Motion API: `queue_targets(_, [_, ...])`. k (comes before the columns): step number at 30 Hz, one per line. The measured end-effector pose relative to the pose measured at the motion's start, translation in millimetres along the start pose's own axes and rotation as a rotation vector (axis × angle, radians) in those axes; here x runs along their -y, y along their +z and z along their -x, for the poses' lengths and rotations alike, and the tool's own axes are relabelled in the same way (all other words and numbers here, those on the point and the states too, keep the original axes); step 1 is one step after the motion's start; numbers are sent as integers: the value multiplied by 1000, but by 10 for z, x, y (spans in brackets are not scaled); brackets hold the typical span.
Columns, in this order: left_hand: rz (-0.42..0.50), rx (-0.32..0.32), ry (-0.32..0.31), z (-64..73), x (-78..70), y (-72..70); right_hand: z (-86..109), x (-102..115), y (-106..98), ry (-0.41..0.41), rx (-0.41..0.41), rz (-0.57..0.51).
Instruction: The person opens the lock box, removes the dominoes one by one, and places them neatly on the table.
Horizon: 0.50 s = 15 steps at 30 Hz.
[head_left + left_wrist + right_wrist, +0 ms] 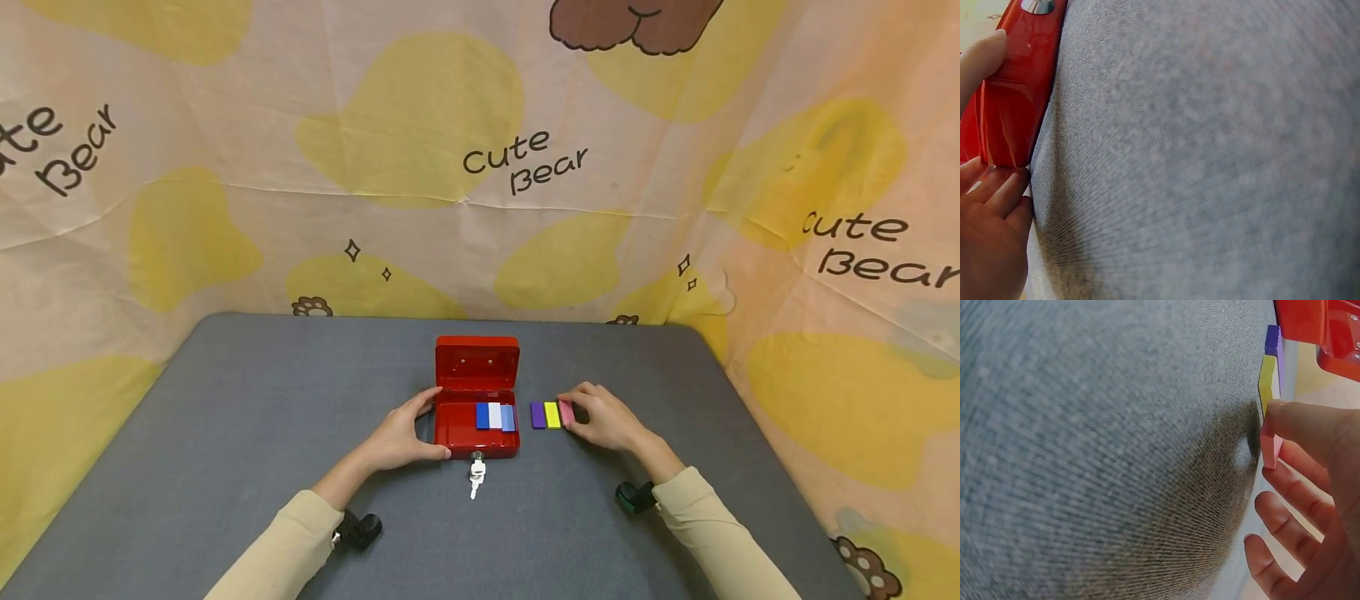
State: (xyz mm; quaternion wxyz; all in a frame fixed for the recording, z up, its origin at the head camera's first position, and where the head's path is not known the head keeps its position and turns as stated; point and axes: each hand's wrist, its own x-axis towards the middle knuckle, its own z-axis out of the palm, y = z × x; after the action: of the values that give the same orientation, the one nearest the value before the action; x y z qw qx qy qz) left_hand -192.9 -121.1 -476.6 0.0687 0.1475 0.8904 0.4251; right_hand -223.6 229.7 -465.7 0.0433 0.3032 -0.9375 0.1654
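A small red metal cash box [453, 425] stands with its lid [477, 363] up. My left hand [401, 433] grips its left end, the thumb at the front corner and the fingers along the side; the left wrist view shows the same hold on the red wall [1013, 119]. Inside, at the right, lie a dark blue block [482, 416], a white block [495, 416] and a light blue block [508, 418]. To the right of the box, my right hand [603, 417] pinches a pink block [1270, 447] between thumb and fingers, beside a yellow block [552, 415] and a purple block [537, 415].
Keys [477, 475] hang from the lock at the front of the box. Everything stands on a grey cloth-covered table [300, 400]. Behind it and along the sides hangs a printed curtain [420, 150]. A black wrist device [360, 530] sits on each forearm.
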Motion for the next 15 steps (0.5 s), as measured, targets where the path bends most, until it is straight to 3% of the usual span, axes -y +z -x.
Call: queue_targets(15, [12,-1,15,1,17,-1,-10,25,20,22,19,3])
